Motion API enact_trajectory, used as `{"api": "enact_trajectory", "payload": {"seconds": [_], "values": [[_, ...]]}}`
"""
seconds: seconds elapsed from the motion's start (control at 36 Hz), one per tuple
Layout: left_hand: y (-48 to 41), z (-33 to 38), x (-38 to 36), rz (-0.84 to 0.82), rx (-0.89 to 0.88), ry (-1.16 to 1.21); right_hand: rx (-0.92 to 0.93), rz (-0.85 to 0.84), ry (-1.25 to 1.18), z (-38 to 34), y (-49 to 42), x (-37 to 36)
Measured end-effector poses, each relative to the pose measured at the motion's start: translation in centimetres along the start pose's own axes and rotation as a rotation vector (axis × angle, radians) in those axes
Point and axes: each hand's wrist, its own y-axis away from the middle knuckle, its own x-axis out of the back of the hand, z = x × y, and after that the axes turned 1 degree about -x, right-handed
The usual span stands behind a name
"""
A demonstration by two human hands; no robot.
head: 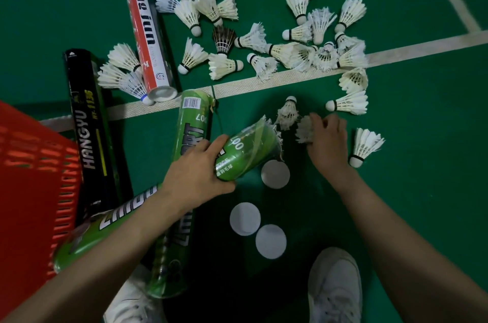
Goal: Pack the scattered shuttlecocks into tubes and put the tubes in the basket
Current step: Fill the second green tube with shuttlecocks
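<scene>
My left hand grips a green tube, held above the floor with its open mouth toward the right; feathers stick out of the mouth. To its right, my right hand pinches a white shuttlecock lying on the green floor. Several white shuttlecocks and one dark one are scattered beyond the white court line. A red basket stands at the left edge.
More tubes lie on the floor: a red and white one, a black one, two green ones. Three white round lids lie between my arms. My white shoes are at the bottom.
</scene>
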Motion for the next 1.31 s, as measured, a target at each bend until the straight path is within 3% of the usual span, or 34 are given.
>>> {"api": "enact_trajectory", "payload": {"seconds": [0.11, 0.31, 0.47, 0.53, 0.67, 0.83, 0.94, 1.17, 1.31], "values": [[0.3, 0.0, 0.0, -0.006, 0.008, 0.002, -0.061, -0.013, -0.092, 0.4, 0.8, -0.5], [0.7, 0.0, 0.2, -0.02, 0.022, -0.017, -0.368, 0.121, -1.156, -2.0, 2.0, 3.7], [1.2, 0.5, 0.3, 0.004, -0.009, -0.001, -0.458, -0.019, -1.595, -4.9, 2.8, 6.6], [1.3, 0.8, 0.4, 0.017, -0.018, 0.008, -0.455, -0.108, -1.603, -5.4, 3.1, 6.6], [1.6, 1.2, 0.6, 0.034, -0.038, 0.009, -0.251, -0.316, -1.413, -5.7, 4.7, 6.3], [1.8, 1.4, 0.5, 0.029, -0.063, 0.028, -0.319, -0.2, -1.381, -5.2, 4.6, 7.0], [2.0, 2.0, 0.3, 0.048, -0.112, 0.035, -0.194, -0.123, -1.329, -5.4, 5.0, 7.6], [1.2, 2.7, 0.9, 0.06, -0.133, 0.04, -0.077, -0.384, -1.423, -6.2, 6.1, 7.6], [0.1, 3.4, 0.4, 0.063, -0.131, -0.013, -0.126, -0.385, -1.495, -5.2, 6.0, 6.8]]}}
